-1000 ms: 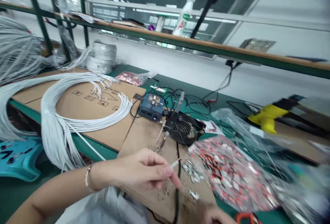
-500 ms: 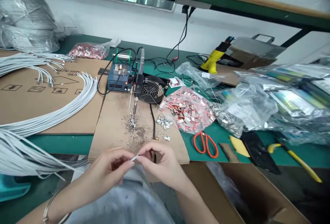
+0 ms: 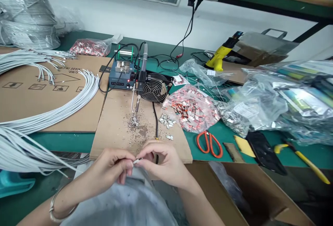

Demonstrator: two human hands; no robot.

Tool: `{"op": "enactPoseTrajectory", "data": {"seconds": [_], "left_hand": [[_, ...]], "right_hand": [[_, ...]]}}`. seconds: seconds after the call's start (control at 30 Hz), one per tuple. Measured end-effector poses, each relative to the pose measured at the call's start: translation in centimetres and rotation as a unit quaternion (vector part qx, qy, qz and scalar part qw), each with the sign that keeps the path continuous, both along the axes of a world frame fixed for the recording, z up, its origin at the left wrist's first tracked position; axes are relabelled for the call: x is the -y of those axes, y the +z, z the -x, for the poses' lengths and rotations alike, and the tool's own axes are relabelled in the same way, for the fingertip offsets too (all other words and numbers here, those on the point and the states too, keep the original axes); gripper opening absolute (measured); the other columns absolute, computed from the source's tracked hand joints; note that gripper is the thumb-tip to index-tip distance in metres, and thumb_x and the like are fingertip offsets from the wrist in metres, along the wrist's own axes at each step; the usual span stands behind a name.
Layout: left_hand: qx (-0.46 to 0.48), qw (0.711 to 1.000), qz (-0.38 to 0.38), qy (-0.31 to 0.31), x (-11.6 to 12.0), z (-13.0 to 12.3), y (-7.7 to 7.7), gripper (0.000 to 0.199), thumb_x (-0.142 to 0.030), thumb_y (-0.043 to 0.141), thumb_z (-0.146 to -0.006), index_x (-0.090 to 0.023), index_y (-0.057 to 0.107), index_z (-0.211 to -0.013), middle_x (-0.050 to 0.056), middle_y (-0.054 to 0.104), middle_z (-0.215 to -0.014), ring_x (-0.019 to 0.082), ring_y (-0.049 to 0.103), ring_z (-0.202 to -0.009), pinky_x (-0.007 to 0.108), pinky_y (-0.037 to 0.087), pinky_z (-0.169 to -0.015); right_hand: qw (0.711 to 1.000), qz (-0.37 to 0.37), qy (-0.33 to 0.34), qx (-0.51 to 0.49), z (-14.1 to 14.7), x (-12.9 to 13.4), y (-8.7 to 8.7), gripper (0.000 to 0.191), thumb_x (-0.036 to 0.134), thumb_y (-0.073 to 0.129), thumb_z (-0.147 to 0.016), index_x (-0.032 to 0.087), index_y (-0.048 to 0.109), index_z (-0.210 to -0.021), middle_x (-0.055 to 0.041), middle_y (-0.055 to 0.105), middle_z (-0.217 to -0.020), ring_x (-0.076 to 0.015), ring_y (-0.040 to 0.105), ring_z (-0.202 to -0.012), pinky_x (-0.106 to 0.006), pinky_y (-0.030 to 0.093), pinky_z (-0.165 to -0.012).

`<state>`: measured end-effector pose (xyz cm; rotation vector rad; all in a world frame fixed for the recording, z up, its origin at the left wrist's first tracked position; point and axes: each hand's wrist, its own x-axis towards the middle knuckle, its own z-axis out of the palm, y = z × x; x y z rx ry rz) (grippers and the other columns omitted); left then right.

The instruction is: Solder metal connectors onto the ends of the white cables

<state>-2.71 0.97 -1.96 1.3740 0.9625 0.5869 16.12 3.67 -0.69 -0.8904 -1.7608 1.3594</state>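
Left hand [image 3: 114, 167]: thumb and forefinger drawn together in a narrow pinch on a short white cable end [image 3: 136, 161]; a bangle [image 3: 53, 209] circles the wrist behind.
Right hand [image 3: 163, 163]: thumb and forefinger closed in on the same piece from the other side, the rest of the fingers curled, so the two sets of fingertips nearly meet.
Cable end: between both pinches, above the person's lap and just in front of the near edge of the cardboard sheet [image 3: 114, 110] — its dark tip is mostly hidden by the right fingers.
Soldering iron [image 3: 142, 75]: straight beyond the grip, clamped upright in its stand, tip down over a scatter of solder scraps [image 3: 134, 122].
Soldering station [image 3: 120, 77]: farther off and a little left of the grip, red light lit; a solder spool [image 3: 124, 52] sits behind it.
Fan [image 3: 155, 90]: beyond the grip, just right of the iron, its round grille facing the person.
Metal connectors [image 3: 167, 121]: loose pile past the right hand, with a few more [image 3: 169, 137] lying nearer to it.
Bag of connectors [image 3: 194, 110]: farther right, clear plastic, orange and silver showing through.
Scissors [image 3: 209, 144]: right of the grip, orange handles toward the person.
White cable bundle [image 3: 62, 115]: left of the grip, sweeping in a curve — cut ends pointing away.
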Motion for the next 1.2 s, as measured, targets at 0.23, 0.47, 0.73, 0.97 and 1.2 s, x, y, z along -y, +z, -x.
{"op": "enactPoseTrajectory", "data": {"seconds": [0.23, 0.47, 0.73, 0.97, 1.2], "left_hand": [[-0.003, 0.999, -0.013, 0.037, -0.1, -0.6, 0.1, 0.030, -0.032, 0.041, -0.090, -0.011, 0.054, -0.073, -0.001, 0.048, -0.057, 0.005, 0.043, -0.046, 0.016, 0.033, -0.045], [0.065, 0.997, 0.046, 0.021, -0.3, -0.5, 0.6, 0.041, -0.048, 0.047, -0.086, -0.012, 0.047, -0.066, -0.003, 0.043, -0.049, 0.004, 0.038, -0.039, 0.015, 0.028, -0.040], [0.102, 0.989, 0.107, -0.025, -0.4, -0.1, 0.4, 0.042, -0.053, 0.048, -0.084, -0.011, 0.049, -0.075, -0.003, 0.046, -0.054, 0.003, 0.033, -0.037, 0.016, 0.023, -0.036], [-0.134, 0.985, -0.113, 0.004, 0.2, 0.1, 1.3, 0.029, -0.036, 0.044, -0.091, -0.015, 0.060, -0.081, -0.001, 0.050, -0.064, 0.007, 0.046, -0.058, 0.016, 0.033, -0.051], [-0.089, 0.968, -0.205, 0.110, 0.2, -0.7, 0.4, 0.022, -0.028, 0.049, -0.088, -0.015, 0.066, -0.081, 0.000, 0.056, -0.060, 0.007, 0.054, -0.052, 0.015, 0.040, -0.050]], "right_hand": [[0.997, 0.053, -0.054, -0.026, 0.7, 0.2, -0.5, 0.015, 0.024, 0.068, -0.071, 0.012, 0.062, -0.064, -0.0034, 0.053, -0.056, -0.0101, 0.043, -0.052, -0.023, 0.032, -0.048], [0.992, 0.029, -0.013, -0.123, 1.2, 0.1, -0.8, 0.009, 0.011, 0.066, -0.071, 0.014, 0.058, -0.066, -0.0023, 0.057, -0.061, -0.0100, 0.049, -0.056, -0.022, 0.037, -0.052], [0.997, -0.066, 0.044, -0.009, 0.0, -0.9, 0.5, 0.004, 0.015, 0.066, -0.073, 0.012, 0.065, -0.071, -0.0039, 0.058, -0.062, -0.0096, 0.048, -0.056, -0.021, 0.037, -0.051], [0.997, 0.010, 0.045, -0.063, 0.3, -1.3, -0.4, 0.017, 0.015, 0.064, -0.070, 0.012, 0.054, -0.057, -0.0015, 0.053, -0.053, -0.0071, 0.042, -0.048, -0.018, 0.031, -0.043], [0.979, 0.032, -0.075, -0.187, 2.4, 0.0, -1.7, 0.019, 0.014, 0.064, -0.073, 0.012, 0.052, -0.059, 0.0001, 0.049, -0.055, -0.0068, 0.042, -0.051, -0.018, 0.033, -0.048]]}}
